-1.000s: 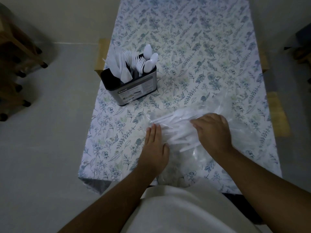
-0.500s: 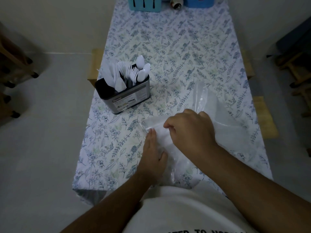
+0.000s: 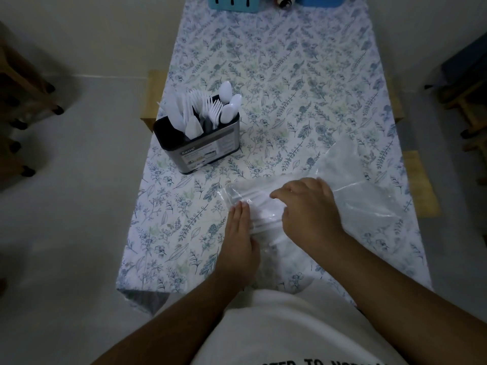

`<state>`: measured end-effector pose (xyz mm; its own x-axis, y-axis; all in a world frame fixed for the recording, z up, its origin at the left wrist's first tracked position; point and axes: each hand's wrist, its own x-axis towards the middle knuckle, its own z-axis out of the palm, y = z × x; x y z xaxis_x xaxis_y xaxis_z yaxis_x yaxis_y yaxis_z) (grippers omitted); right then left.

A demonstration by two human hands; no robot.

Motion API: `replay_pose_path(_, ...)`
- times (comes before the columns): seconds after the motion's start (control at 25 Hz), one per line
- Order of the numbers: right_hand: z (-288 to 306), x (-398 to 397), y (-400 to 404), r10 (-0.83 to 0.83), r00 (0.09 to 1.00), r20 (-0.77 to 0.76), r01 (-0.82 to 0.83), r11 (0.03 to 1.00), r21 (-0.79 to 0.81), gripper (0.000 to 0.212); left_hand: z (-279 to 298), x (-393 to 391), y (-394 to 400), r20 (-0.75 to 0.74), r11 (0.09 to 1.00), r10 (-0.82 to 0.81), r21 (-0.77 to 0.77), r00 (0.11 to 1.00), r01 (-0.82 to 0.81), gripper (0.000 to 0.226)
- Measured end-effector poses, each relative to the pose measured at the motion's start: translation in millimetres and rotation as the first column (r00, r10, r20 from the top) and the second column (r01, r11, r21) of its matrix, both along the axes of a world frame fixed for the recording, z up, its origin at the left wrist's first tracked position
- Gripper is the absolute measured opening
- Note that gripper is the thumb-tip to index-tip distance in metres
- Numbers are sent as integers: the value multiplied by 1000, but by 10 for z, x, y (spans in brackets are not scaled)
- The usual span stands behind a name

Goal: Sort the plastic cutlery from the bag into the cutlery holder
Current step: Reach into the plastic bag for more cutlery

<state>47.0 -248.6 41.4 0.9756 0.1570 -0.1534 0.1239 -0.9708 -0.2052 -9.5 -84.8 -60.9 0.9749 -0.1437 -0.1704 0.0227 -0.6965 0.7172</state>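
Note:
A clear plastic bag (image 3: 369,191) lies on the near right part of the table, with white plastic cutlery (image 3: 261,206) bunched in its left end. My left hand (image 3: 238,241) rests flat on the bag's left end, fingers straight and together. My right hand (image 3: 311,209) sits over the bag's middle with fingers curled down onto the cutlery; whether it grips a piece is hidden. The dark metal cutlery holder (image 3: 200,151) stands to the far left of my hands, holding white knives, forks (image 3: 208,106) and spoons (image 3: 229,101) upright in separate sections.
The table wears a floral cloth (image 3: 276,75). At the far edge stand a teal box (image 3: 232,2) and a blue item (image 3: 321,0). Wooden bench ends (image 3: 151,96) stick out on both sides. Dark furniture (image 3: 23,101) stands left and right on the floor.
My right hand moved left along the bag and curled its fingers over the cutlery. The bag's right end has lifted and spread out. My left hand stayed flat on the bag.

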Motion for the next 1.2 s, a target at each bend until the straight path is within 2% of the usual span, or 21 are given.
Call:
replay_pose_path(0.08, -180, -28, -55, -23, 999, -31, 20, 997, -72, 66, 43, -6, 9, -1, 1000, 20, -4, 1000, -20, 78)
replay_pose_path(0.2, -381, -71, -155, -145, 987, -68, 152, 983, 101, 74, 45, 8, 20, -12, 999, 43, -11, 999, -44, 79)
replay_pose_path(0.28, -474, -68, -241, -127, 991, -30, 130, 986, 108, 62, 23, 31, 12, -30, 999, 45, -11, 999, -46, 78)
replay_pose_path(0.36, -486, -27, -303, -86, 993, 86, 82, 995, 50, 39, 11, 61, 2, -54, 998, 53, -14, 997, -54, 76)
replay_pose_path(0.48, -226, 74, -222, -72, 977, 202, 48, 992, 118, 18, 48, 102, -20, -59, 999, 49, -16, 997, -50, 71)
replay_pose_path(0.6, 129, 92, 56, 16, 962, 272, -52, 990, 128, 17, 74, 146, -53, -89, 997, 45, -63, 995, -51, 67)
replay_pose_path(0.72, 195, -18, 296, 144, 952, 271, -154, 988, 16, 13, -19, 167, -63, -107, 991, 10, -132, 994, -24, 60)
replay_pose_path(0.84, 65, -54, 223, 121, 957, 262, -131, 991, 19, 17, -1, 76, -73, -106, 995, 22, -93, 994, -32, 64)
replay_pose_path(0.92, -6, -39, 103, 59, 956, 288, -85, 993, 77, 24, 29, 39, -53, -51, 993, 88, -78, 995, -92, 73)
replay_pose_path(1.0, -26, -33, 2, 6, 954, 301, -39, 994, 102, 29, 105, 75, -40, -88, 967, 224, -104, 971, -233, 76)
replay_pose_path(1.12, -102, -68, -76, 3, 970, 242, -32, 993, 112, 30, 218, 165, -36, -277, 847, 438, -192, 855, -496, 62)
replay_pose_path(1.2, -172, -134, -74, 13, 987, 161, -35, 990, 134, 24, 260, 164, -33, -382, 775, 497, -208, 779, -597, 52)
